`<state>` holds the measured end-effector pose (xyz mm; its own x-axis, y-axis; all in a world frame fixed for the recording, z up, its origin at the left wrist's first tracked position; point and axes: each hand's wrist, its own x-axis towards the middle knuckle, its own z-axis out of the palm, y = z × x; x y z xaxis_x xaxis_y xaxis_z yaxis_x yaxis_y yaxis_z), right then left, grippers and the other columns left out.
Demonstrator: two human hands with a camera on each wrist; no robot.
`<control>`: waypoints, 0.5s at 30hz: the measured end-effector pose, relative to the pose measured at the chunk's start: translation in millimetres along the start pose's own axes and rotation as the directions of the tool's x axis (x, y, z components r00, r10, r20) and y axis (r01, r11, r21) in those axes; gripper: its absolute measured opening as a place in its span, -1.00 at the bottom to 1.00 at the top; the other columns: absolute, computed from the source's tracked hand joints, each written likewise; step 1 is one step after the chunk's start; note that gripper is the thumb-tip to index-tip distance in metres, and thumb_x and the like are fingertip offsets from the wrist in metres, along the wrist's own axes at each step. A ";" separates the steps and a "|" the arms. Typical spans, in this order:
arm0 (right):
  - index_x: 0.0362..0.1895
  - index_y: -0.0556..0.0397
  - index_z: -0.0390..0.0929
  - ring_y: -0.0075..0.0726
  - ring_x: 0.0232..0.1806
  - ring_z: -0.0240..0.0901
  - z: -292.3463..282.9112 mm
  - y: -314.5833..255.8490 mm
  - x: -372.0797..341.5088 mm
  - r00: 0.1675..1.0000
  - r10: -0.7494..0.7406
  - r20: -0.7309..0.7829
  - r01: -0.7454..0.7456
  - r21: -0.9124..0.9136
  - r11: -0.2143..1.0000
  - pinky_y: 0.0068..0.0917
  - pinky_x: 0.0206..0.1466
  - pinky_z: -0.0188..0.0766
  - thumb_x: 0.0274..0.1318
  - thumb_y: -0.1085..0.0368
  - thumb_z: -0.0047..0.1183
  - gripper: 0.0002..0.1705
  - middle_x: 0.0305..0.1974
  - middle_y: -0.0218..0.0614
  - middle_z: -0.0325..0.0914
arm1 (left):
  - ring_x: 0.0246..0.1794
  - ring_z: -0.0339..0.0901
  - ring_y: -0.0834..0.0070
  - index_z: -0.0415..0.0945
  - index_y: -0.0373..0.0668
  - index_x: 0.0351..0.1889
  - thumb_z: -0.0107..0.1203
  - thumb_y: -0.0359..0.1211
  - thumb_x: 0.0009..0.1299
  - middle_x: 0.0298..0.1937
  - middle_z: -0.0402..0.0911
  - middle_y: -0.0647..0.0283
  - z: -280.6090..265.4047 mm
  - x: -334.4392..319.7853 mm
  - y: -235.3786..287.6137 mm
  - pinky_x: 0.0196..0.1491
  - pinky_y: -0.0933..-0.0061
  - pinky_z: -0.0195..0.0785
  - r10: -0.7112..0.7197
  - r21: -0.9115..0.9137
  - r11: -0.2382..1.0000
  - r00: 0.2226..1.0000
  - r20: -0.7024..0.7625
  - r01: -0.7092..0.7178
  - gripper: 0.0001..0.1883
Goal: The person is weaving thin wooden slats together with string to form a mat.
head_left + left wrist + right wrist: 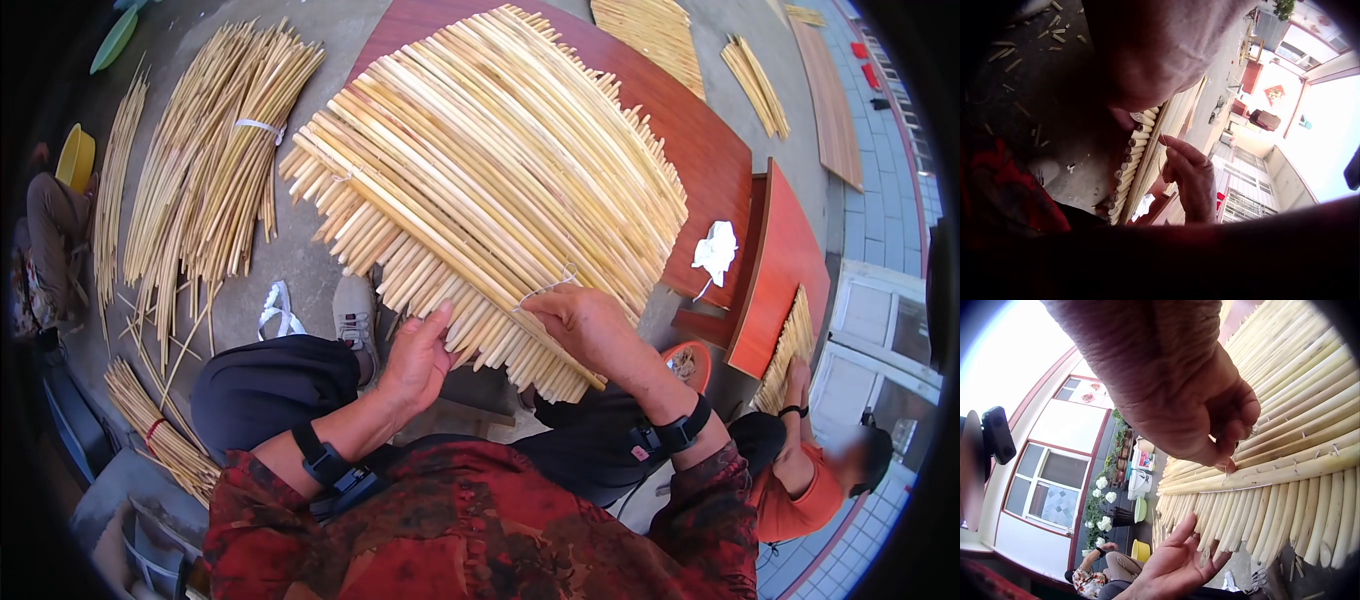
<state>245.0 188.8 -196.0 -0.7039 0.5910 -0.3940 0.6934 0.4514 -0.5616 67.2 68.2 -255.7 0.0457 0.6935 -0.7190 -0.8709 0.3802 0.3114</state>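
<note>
A mat of pale, peeled plant stalks [490, 170] lies across the red table's edge and over the person's lap, its near stalk ends uneven. Along this near side runs a crosswise stalk [440, 245] with stitches on it. My left hand [412, 365] holds the stalk ends from below, thumb on top and fingers partly hidden underneath. Just above the crosswise stalk, my right hand [590, 325] pinches a thin thread [1162, 159] between thumb and forefinger. A loop of thread stands up beside those fingers in the head view.
Bundles of loose stalks [210, 140] lie on the floor at left, one tied with a white band. A white crumpled bag [715, 250] sits on the red table [720, 150]. An orange bowl [690, 362] stands below it. Another person [810, 480] works at right.
</note>
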 end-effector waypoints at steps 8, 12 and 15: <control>-0.25 -0.02 0.61 0.00 -0.26 0.50 2.2 0.6 0.2 1.000 -0.010 -0.015 0.011 0.052 0.999 -0.20 -0.21 0.42 0.10 0.24 -0.06 -0.78 -0.34 -0.14 0.56 | 0.04 0.45 0.44 0.32 -0.21 0.10 -0.07 -0.26 0.43 0.06 0.47 0.19 1.4 -3.7 0.9 0.02 0.26 0.42 0.017 0.028 0.999 1.000 0.000 -0.017 -0.66; -0.25 0.00 0.60 0.00 -0.27 0.50 -1.0 -8.1 -2.0 1.000 0.012 -0.024 -0.011 0.015 1.000 -0.19 -0.22 0.42 0.07 0.27 -0.06 -0.78 -0.35 -0.12 0.56 | 0.02 0.47 0.44 0.32 -0.23 0.08 -0.06 -0.25 0.42 0.04 0.48 0.19 5.9 -8.0 1.7 0.00 0.28 0.43 0.021 0.059 0.998 0.999 -0.025 -0.019 -0.66; -0.28 0.04 0.60 0.02 -0.30 0.50 -3.6 -16.5 -2.5 1.000 0.021 -0.022 -0.022 -0.033 0.999 -0.17 -0.25 0.41 0.00 0.33 -0.06 -0.78 -0.40 -0.09 0.54 | -0.01 0.48 0.46 0.34 -0.24 0.05 -0.05 -0.24 0.42 0.01 0.50 0.20 5.4 -11.0 0.3 -0.04 0.30 0.46 0.042 0.071 0.997 0.999 -0.015 -0.041 -0.66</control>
<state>235.8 182.3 -183.1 -0.6857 0.6150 -0.3893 0.7131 0.4602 -0.5289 69.0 64.0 -244.4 0.0013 0.6995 -0.7146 -0.8351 0.3939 0.3840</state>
